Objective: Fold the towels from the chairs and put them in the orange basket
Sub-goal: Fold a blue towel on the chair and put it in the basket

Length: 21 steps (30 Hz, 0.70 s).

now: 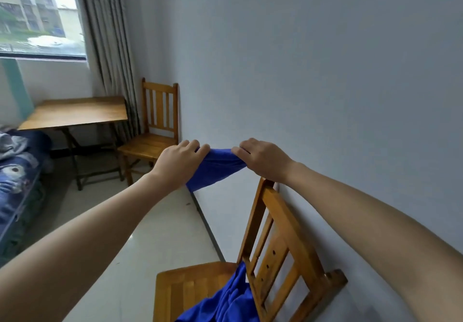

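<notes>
Pinching hands: my left hand (pixel 180 163) and right hand (pixel 263 161) each grip one end.
Blue towel (pixel 215 168): stretched between them.

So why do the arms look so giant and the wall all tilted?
In the head view the wide lens stretches the edges, so the arms swell and the wall leans; the held towel mid-frame looks sharp; the window is washed out.

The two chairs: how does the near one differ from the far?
The near chair has a blue towel on its seat; the far chair shows none. The near chair is cropped by the frame; the far chair, beside the table, shows almost whole. Both are wooden, slat-backed.
</notes>
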Tool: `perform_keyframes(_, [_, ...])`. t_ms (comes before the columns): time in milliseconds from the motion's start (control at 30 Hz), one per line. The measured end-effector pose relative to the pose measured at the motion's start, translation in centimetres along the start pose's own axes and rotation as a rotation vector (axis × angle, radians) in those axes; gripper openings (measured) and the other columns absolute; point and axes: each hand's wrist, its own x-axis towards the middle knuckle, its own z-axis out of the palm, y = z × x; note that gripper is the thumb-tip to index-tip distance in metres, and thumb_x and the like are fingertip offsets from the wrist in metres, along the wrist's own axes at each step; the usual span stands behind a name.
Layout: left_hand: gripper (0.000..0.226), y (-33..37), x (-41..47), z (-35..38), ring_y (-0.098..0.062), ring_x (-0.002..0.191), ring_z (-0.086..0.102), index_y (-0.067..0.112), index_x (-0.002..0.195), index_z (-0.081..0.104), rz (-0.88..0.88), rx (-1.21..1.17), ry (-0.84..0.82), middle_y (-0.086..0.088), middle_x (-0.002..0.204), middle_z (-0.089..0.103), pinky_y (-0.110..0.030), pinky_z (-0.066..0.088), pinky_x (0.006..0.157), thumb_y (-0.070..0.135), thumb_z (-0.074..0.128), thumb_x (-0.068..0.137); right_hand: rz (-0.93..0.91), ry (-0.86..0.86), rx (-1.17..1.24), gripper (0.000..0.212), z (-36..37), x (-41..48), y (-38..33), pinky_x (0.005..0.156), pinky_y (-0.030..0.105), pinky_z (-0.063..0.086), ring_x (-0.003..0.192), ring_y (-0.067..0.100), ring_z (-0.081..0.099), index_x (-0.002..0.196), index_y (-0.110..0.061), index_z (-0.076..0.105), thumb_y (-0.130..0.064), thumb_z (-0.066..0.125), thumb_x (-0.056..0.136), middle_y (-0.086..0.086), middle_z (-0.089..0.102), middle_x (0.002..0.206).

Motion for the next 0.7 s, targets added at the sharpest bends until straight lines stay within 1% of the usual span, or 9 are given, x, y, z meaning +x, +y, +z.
perform_keyframes(133, [0.046, -2.3, -1.4, -1.7, -0.026, 0.061, 0.063, 0.005, 0.099, 0.060, -0.027, 0.039, 0.027, -0.012, 0.078, 0.065, -0.035, 0.054, 0.043, 0.001, 0.083, 0.059, -0.049, 0.041, 0.046, 0.051, -0.3, 3.5, -0.5, 0.046, 0.025, 0.050, 0.058, 0.021, 0.061, 0.104, -0.009, 0.040, -0.001, 0.077, 0.069, 0.013, 0.064, 0.076])
perform_keyframes(267, [0.050, -5.2, -4.0, -3.5, -0.023, 0.054, 0.062, 0.005, 0.093, 0.062, -0.052, 0.099, 0.060, -0.010, 0.072, 0.064, -0.029, 0.051, 0.039, 0.002, 0.087, 0.050, -0.094, 0.100, 0.073, 0.053, 0.1, 7.5, -2.4, 0.045, 0.024, 0.049, 0.057, 0.021, 0.060, 0.102, -0.009, 0.041, -0.003, 0.080, 0.066, 0.013, 0.064, 0.075])
perform_keyframes(333, [0.053, -7.1, -6.2, -4.2, -0.021, 0.053, 0.061, 0.007, 0.093, 0.060, -0.076, 0.144, 0.063, -0.008, 0.071, 0.064, -0.027, 0.047, 0.037, 0.004, 0.088, 0.048, -0.115, 0.121, 0.103, 0.053, 0.5, 10.0, -4.2, 0.045, 0.024, 0.048, 0.057, 0.021, 0.061, 0.103, -0.009, 0.042, -0.005, 0.080, 0.066, 0.013, 0.064, 0.075])
perform_keyframes(400, [0.058, -9.6, -8.9, -4.7, -0.020, 0.052, 0.059, 0.010, 0.095, 0.054, -0.108, 0.199, 0.067, -0.007, 0.070, 0.062, -0.027, 0.044, 0.035, 0.005, 0.087, 0.048, -0.149, 0.149, 0.106, 0.052, 1.3, 13.0, -6.3, 0.045, 0.025, 0.049, 0.058, 0.021, 0.060, 0.103, -0.009, 0.044, -0.007, 0.080, 0.065, 0.012, 0.064, 0.076])
perform_keyframes(467, [0.061, -11.9, -11.6, -5.6, -0.021, 0.051, 0.059, 0.012, 0.095, 0.048, -0.140, 0.247, 0.063, -0.006, 0.069, 0.061, -0.026, 0.043, 0.034, 0.005, 0.086, 0.048, -0.171, 0.165, 0.130, 0.051, 2.1, 16.0, -8.7, 0.047, 0.027, 0.052, 0.060, 0.021, 0.060, 0.105, -0.009, 0.043, -0.008, 0.078, 0.068, 0.012, 0.064, 0.078])
perform_keyframes(600, [0.055, -17.0, -18.4, -8.8, -0.025, 0.049, 0.058, 0.010, 0.091, 0.052, -0.217, 0.339, 0.036, -0.008, 0.066, 0.059, -0.026, 0.041, 0.033, 0.001, 0.083, 0.048, -0.201, 0.201, 0.192, 0.050, 3.8, 22.9, -14.8, 0.049, 0.029, 0.054, 0.065, 0.022, 0.062, 0.109, -0.009, 0.042, -0.010, 0.076, 0.073, 0.011, 0.064, 0.083])
perform_keyframes(700, [0.058, -21.1, -24.5, -11.2, -0.026, 0.052, 0.059, 0.012, 0.093, 0.046, -0.297, 0.406, -0.003, -0.008, 0.067, 0.059, -0.027, 0.045, 0.032, -0.001, 0.081, 0.048, -0.259, 0.253, 0.226, 0.048, 4.5, 28.8, -20.4, 0.050, 0.031, 0.054, 0.065, 0.022, 0.061, 0.109, -0.007, 0.047, -0.008, 0.077, 0.072, 0.011, 0.064, 0.083])
